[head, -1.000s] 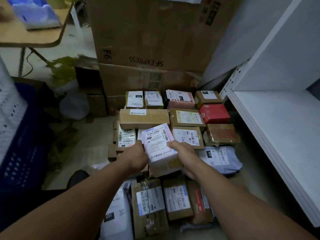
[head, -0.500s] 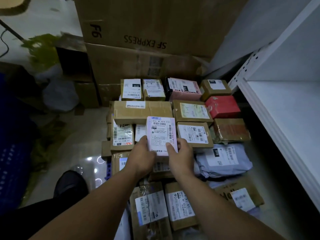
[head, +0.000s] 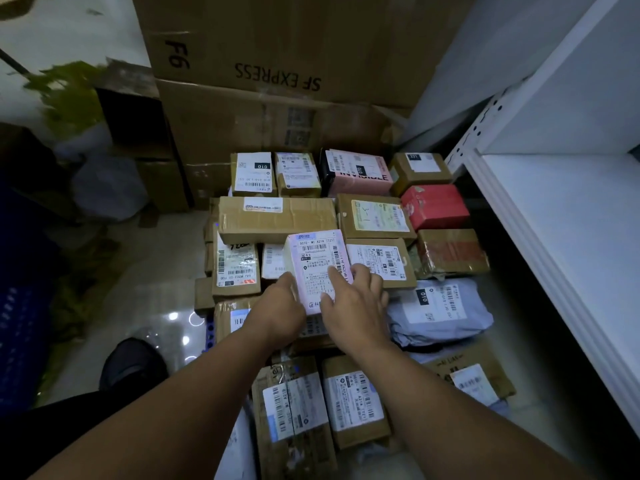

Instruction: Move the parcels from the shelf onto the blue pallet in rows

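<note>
- Parcels lie in rows across the blue pallet, of which only a sliver shows at its left edge
- Both hands hold a labelled parcel, a pale pink box with a white barcode label facing up, over the middle of the pallet
- The left hand grips its near left corner; the fingers curl under and out of sight
- The right hand grips its near right side, thumb laid on the label and the fingers wrapped over the right edge
- Whether the labelled parcel already rests on the boxes beneath cannot be told
- Just beyond it lies a long brown box, set crosswise
- A red box sits by the pallet's right edge in the second row from the far edge
- A grey bag lies at the right edge, beside the right hand
- More brown boxes fill the near edge between the forearms
- The white shelf stands along the right of the pallet
- Big cartons, one printed SF EXPRESS, are stacked behind the far edge
- A dark shoe rests on the glossy floor to the left
</note>
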